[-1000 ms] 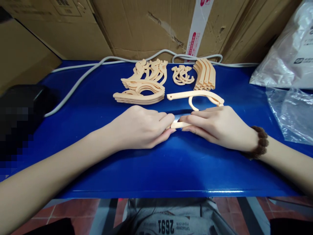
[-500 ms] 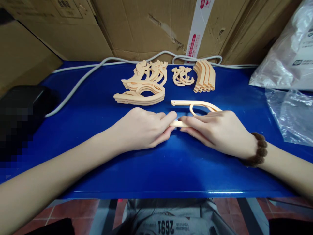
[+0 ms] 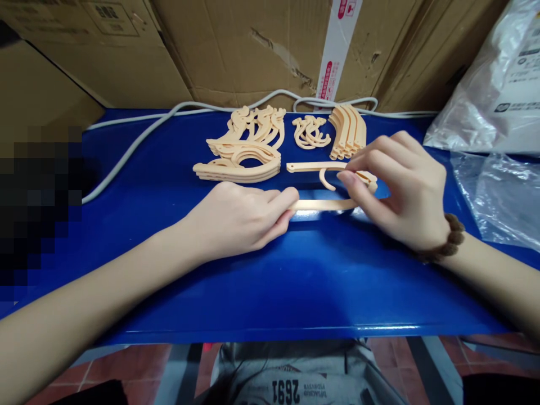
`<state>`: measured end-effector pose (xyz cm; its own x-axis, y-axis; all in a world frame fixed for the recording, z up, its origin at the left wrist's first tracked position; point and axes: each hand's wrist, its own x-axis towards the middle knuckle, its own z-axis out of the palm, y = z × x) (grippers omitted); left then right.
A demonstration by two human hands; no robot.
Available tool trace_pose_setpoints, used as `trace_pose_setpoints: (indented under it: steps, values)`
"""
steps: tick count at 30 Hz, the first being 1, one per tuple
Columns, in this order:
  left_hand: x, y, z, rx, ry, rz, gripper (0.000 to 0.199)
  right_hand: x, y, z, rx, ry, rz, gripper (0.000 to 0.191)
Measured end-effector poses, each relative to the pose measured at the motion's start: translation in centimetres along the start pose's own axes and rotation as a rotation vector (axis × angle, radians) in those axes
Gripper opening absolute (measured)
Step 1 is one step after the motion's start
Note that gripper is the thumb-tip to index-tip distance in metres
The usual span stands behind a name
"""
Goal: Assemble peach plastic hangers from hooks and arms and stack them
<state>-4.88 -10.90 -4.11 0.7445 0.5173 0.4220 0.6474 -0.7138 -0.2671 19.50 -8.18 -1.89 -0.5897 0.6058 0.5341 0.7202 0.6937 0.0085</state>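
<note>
A beige plastic folding hanger (image 3: 324, 205) lies across both hands, its two arms running left from a joint at the right and a curved hook between them. My left hand (image 3: 248, 216) is closed on the left end of the nearer arm, hiding that tip. My right hand (image 3: 396, 191) is raised over the joint side, thumb and forefinger pinched at the farther arm where it meets the joint; the fingers partly cover that spot. Behind lie stacked hanger pieces (image 3: 240, 169), loose hooks (image 3: 311, 132) and a row of curved arm pieces (image 3: 348, 132).
The blue table (image 3: 253, 298) ends in a front edge near me. A white cable (image 3: 139, 146) loops along the back, before cardboard boxes (image 3: 236, 50). Clear plastic bags (image 3: 476, 101) stand at the right. A dark, pixelated area covers the left side.
My right hand has moved from the nearer arm up and right to the farther arm by the joint. More of the nearer arm and the hook now show. My left hand keeps its grip.
</note>
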Motion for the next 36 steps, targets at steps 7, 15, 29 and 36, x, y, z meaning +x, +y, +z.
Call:
trace_pose_setpoints:
  steps: [7,15,29,36]
  values:
    - [0.1,0.0,-0.5,0.044,0.018,0.01,0.022,0.2,1.4,1.2,0.058,-0.088,0.053,0.037]
    - [-0.1,0.1,-0.8,-0.154,-0.059,0.062,0.017,0.0,1.4,1.8,0.122,-0.202,-0.015,0.031]
    - [0.4,-0.2,-0.2,-0.347,-0.073,0.121,0.023,0.0,1.3,1.7,0.077,-0.249,-0.072,0.033]
    - [0.2,-0.7,0.1,-0.275,-0.045,0.148,0.026,-0.1,1.4,2.0,-0.004,-0.269,-0.062,0.034]
